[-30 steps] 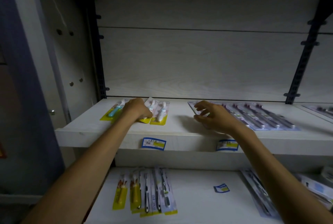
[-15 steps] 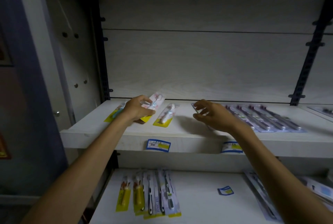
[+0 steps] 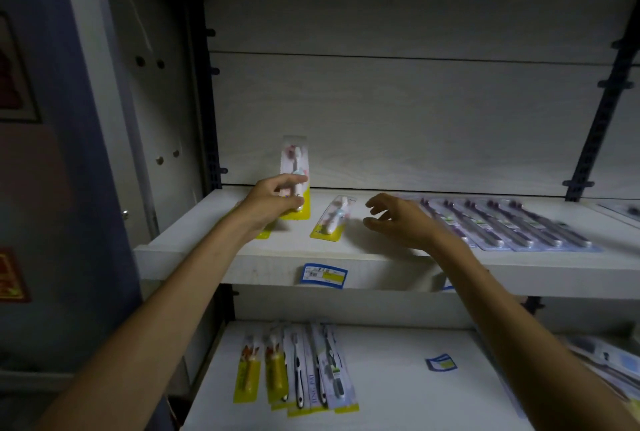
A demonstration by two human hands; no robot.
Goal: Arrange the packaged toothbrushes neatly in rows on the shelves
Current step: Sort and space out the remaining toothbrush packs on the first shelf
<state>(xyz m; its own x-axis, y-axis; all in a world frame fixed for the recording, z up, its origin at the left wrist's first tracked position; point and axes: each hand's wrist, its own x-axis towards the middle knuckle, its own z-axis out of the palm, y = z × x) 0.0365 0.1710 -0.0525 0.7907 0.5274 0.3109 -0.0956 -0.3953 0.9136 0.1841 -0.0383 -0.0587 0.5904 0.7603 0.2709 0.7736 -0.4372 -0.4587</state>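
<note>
Yellow-backed and upright, one packaged children's toothbrush (image 3: 295, 177) is pinched near its base by the person's left hand (image 3: 273, 200), thumb and fingers (image 3: 292, 181) curled round the card, above the left end of the upper shelf (image 3: 207, 250). A second yellow-backed pack (image 3: 331, 219) lies flat on that shelf just to its right, and the corner of a third (image 3: 264, 234) shows under the left wrist. The right hand (image 3: 403, 222) hovers beside the flat pack, fingers spread and loosely bent, holding nothing. Further right, a row of about six dark-handled toothbrush packs (image 3: 512, 228) lies side by side, overlapping. One blue-and-yellow price label (image 3: 324, 275) sits on the shelf's front edge. On the lower shelf (image 3: 398, 396), two yellow packs (image 3: 261, 375) and about three overlapping black-and-white packs (image 3: 317, 371) lie in a row, with another blue label (image 3: 441, 362) loose to their right.
</note>
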